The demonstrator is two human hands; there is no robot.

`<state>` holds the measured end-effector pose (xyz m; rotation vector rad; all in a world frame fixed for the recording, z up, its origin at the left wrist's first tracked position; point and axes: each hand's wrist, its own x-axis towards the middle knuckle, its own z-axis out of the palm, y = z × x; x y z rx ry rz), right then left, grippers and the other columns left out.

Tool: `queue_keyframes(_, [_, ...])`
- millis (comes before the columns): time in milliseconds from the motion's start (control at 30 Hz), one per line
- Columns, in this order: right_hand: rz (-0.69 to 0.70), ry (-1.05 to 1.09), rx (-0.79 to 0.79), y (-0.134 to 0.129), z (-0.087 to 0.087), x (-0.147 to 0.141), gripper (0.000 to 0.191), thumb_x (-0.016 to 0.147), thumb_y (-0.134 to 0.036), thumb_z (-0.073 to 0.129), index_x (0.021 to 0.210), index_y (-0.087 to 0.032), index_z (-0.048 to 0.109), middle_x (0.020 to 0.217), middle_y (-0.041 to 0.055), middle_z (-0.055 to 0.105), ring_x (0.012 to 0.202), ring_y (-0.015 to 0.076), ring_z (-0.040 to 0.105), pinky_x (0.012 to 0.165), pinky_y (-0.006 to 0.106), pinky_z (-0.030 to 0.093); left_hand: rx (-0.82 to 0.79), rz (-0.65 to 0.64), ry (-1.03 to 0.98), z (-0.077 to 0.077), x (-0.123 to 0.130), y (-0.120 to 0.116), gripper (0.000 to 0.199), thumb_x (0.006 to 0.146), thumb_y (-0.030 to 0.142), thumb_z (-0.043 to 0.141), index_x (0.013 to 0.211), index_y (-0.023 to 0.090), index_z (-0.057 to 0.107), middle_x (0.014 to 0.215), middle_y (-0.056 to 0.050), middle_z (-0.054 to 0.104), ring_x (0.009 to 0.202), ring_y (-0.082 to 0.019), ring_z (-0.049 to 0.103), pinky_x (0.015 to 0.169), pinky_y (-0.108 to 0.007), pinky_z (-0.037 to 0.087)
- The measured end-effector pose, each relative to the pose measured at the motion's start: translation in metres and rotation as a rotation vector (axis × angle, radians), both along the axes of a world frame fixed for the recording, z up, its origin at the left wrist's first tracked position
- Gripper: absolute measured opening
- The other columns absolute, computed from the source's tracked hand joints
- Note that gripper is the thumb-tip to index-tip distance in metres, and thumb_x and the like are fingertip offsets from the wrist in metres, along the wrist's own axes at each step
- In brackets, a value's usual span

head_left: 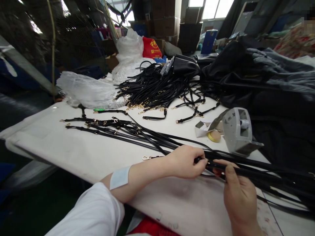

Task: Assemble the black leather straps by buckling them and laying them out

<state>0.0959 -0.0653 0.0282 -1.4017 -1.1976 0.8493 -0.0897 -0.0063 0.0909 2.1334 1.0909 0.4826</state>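
Near the table's front edge, my left hand (pixel 188 161) is closed around a black strap, its fingers curled under and partly hidden. Just to the right, my right hand (pixel 237 183) pinches the same black strap (pixel 215 166) between thumb and fingers. A small gold-coloured fitting shows on the strap between the two hands. More long black straps (pixel 147 136) with gold-coloured buckles and clasps stretch across the table behind my left forearm. One gold clasp (pixel 146 158) lies close to that forearm.
A large heap of black straps (pixel 157 82) covers the table's back. Clear plastic bags (pixel 88 88) lie at the back left. A tape dispenser (pixel 237 131) and a yellow tape roll (pixel 214 136) stand behind my right hand. Black material (pixel 246 78) is piled at right; a person is at the far right.
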Motion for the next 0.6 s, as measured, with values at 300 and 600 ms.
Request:
queue_keyframes(300, [-0.051, -0.102, 0.028, -0.0016, -0.0066, 0.0032, 0.042, 0.09, -0.052, 0.061, 0.071, -0.015, 0.072, 0.07, 0.0077, 0.069, 0.068, 0.0219, 0.062, 0.068, 0.033, 0.049, -0.006, 0.056, -0.089, -0.0044, 0.0007, -0.0013, 0.014, 0.083, 0.029, 0.055, 0.075, 0.018, 0.058, 0.064, 0.002, 0.058, 0.057, -0.011, 0.048, 0.056, -0.022, 0.035])
queue_keyframes(600, [-0.179, 0.158, 0.063, -0.0002, -0.0055, 0.0002, 0.042, 0.093, -0.051, 0.054, 0.092, -0.014, 0.073, 0.078, 0.007, 0.071, 0.067, 0.0193, 0.06, 0.064, 0.032, 0.046, -0.021, 0.093, -0.043, -0.0061, -0.0019, 0.0053, 0.013, 0.082, 0.027, 0.054, 0.074, 0.018, 0.059, 0.068, 0.001, 0.062, 0.06, -0.011, 0.05, 0.057, -0.022, 0.036])
